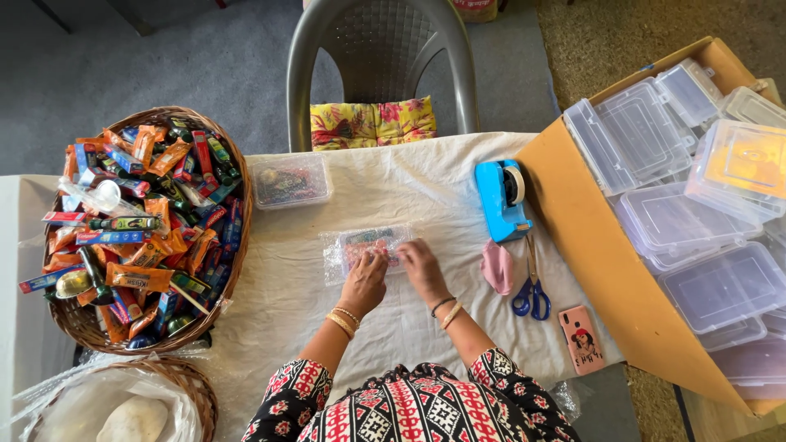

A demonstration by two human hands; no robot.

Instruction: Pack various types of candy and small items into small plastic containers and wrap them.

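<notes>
A single head-worn view is given, looking steeply down from close above onto the cloth-covered worktop (393,205); an empty chair (382,57) is seen opposite.

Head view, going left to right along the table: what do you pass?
Sachet basket → left hand → right hand → pink cloth → scissors → phone → cardboard box of clear containers.

Bright soft daylight, sharp focus, edges slightly bowed
</notes>
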